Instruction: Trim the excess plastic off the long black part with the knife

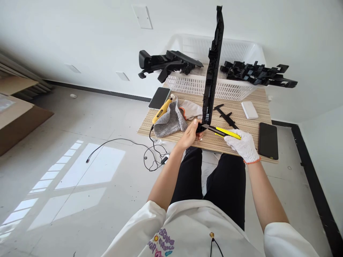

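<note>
My left hand (190,134), bare, grips the lower end of a long black plastic part (213,64) that stands upright on the wooden table (241,148). My right hand (243,144) wears a white knit glove and holds a yellow utility knife (226,132). The knife's blade tip points left and meets the base of the black part, right beside my left fingers.
A white basket (198,84) at the table's back carries black plastic parts on its left rim (166,65) and right rim (257,74). Grey cloth (170,121), a spare glove (190,109), a yellow corded tool (161,111), black caliper (226,116), white box (249,109) and two phones (268,140) (159,97) lie around.
</note>
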`<state>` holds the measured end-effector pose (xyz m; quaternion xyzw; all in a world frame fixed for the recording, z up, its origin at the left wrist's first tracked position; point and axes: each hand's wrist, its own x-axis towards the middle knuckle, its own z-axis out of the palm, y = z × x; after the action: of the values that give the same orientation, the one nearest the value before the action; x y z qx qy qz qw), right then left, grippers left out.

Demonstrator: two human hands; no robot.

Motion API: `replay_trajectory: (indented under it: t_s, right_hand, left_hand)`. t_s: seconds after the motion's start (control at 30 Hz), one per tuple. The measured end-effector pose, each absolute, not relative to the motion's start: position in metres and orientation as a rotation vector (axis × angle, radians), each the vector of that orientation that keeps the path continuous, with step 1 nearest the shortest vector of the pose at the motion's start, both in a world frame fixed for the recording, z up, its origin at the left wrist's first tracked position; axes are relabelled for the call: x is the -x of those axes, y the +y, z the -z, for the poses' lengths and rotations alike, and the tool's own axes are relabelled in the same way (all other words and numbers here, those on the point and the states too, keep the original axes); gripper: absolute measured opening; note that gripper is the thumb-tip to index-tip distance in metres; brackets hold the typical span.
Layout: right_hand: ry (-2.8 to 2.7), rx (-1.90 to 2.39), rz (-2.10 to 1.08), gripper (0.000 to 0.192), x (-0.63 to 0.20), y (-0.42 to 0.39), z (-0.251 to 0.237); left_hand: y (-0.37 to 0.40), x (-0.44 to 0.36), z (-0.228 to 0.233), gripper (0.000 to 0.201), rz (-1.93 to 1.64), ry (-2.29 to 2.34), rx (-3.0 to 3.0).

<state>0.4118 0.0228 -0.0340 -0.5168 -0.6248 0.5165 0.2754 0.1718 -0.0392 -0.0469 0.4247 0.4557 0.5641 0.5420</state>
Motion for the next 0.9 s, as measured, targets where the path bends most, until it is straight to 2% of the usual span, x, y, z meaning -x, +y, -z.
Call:
replay_trajectory:
  t_s: [0.37,0.9]
  right_hand:
    - [-1.610,1.387,-1.456,0.048,-0.4105,0.0223,0.0335]
    - [-1.864,1.383,-1.295,0.048,-0.4124,0.0223,0.0311]
  left_hand:
    - [-0.0398,-0.1730,0.0479,0.061,-1.346,1.056,-1.007]
    - [-0.0390,-0.1727,0.0469,0.062,-1.344,1.016,-0.946]
